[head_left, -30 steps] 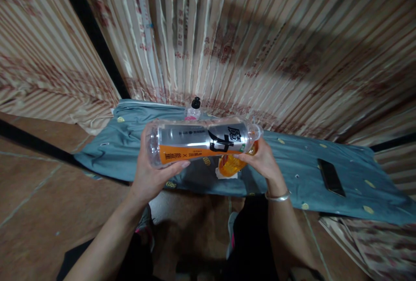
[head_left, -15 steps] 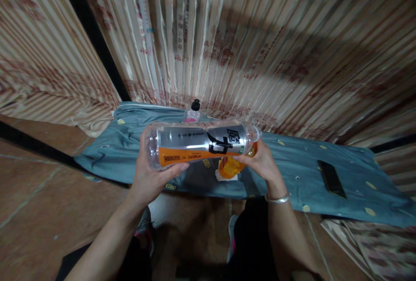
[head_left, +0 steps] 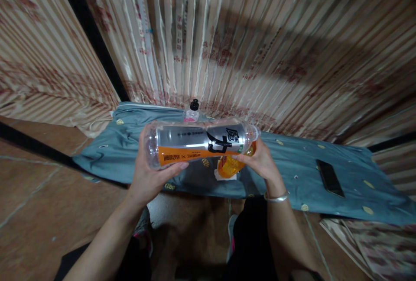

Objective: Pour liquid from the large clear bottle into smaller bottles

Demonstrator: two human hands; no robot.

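Observation:
A large clear plastic bottle [head_left: 198, 140] with a silver and orange label lies on its side in the air. Its base is wrapped by my left hand [head_left: 152, 175], the thumb stretched along the lower edge. My right hand [head_left: 260, 159], a silver bangle on its wrist, grips the neck end on the right. Below that end, a bottle of orange-yellow liquid [head_left: 229, 167] rests on a white piece of paper or tissue [head_left: 224, 177]; its upper part is hidden. Beyond the held bottle stands a small clear bottle [head_left: 192, 114] with a black cap and pink on it.
A blue-grey cloth with yellow pineapple prints [head_left: 292, 172] covers the narrow bench or bed. A black phone [head_left: 329, 178] lies on it at the right. A striped curtain [head_left: 208, 34] hangs behind, with a black pole [head_left: 94, 38] on the left.
The bottle and both hands stay almost where they were. The whole view has shifted very slightly.

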